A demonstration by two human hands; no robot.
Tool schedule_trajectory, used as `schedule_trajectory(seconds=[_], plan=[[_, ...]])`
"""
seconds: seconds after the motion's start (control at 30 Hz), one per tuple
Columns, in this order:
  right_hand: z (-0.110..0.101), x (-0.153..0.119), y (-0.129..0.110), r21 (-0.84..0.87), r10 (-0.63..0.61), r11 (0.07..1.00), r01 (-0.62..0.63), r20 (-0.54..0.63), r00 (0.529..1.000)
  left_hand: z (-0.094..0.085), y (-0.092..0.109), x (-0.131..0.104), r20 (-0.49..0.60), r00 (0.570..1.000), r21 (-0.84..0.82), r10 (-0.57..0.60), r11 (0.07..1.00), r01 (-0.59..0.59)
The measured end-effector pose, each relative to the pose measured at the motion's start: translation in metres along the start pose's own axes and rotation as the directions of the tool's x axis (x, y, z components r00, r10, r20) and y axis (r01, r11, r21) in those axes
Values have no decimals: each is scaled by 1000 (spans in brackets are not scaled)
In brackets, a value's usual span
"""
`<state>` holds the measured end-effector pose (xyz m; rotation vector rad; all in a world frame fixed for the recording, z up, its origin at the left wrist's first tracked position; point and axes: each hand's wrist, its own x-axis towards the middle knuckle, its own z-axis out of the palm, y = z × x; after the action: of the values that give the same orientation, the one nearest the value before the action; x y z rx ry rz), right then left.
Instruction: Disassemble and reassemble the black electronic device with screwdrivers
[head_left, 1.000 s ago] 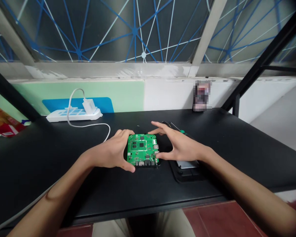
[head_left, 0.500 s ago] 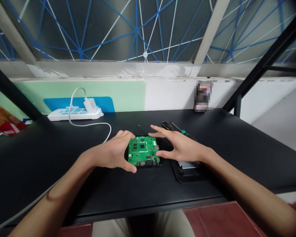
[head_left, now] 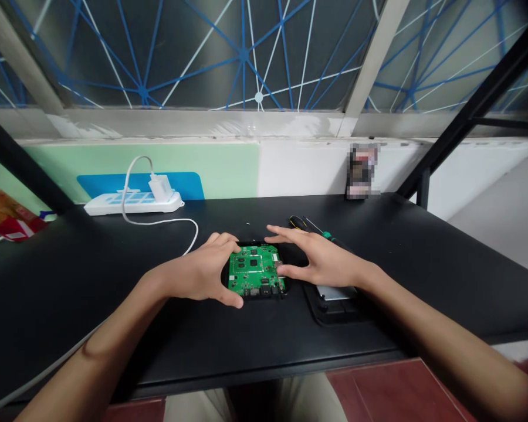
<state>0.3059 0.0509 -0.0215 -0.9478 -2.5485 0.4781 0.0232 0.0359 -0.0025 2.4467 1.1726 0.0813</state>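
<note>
Head view: left hand (head_left: 202, 269), thumb and fingers spread, cups green board (head_left: 255, 265); right hand (head_left: 323, 258), fingers splayed, touches its edge.

Pale trousers (head_left: 312, 398) (only partly in view), bare forearms (head_left: 118, 328)

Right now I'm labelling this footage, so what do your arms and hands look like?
The left hand and right hand wear no gloves or visible rings; no sleeves cover the visible forearms. A thin dark curve crosses the left forearm: band or shadow, I can't tell.
</note>
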Motion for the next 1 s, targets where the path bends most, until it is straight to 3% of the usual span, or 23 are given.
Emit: schedule_trajectory(seconds=[0.13,0.23,0.3,0.37,0.47,0.63,0.83,1.0], plan=[[-4,3,7,-66,62,995,-81,-246,967,0,-1,0,-4,1000,-6,1,1000,-1],[-12,5,20,-87,165,969,-233,-475,864,0,-2,0,-4,1000,-7,18,1000,-18],[-16,5,30,-96,234,938,-334,-537,811,0,-3,0,6,1000,-2,28,1000,-28],[-19,4,39,-125,278,907,-402,-539,795,1,-4,0,10,1000,1,29,1000,-29],[-19,3,49,-182,309,877,-444,-494,813,1,-4,0,1,1000,-10,28,1000,-28],[-13,4,51,-310,301,843,-440,-406,863,1,-3,-1,-11,1000,-26,29,999,-30],[-7,10,50,-543,281,720,-432,-340,897,2,1,-2,-7,999,-25,31,999,-31],[-4,14,55,-586,260,713,-384,-287,922,2,1,-3,-4,999,-35,36,999,-36]])
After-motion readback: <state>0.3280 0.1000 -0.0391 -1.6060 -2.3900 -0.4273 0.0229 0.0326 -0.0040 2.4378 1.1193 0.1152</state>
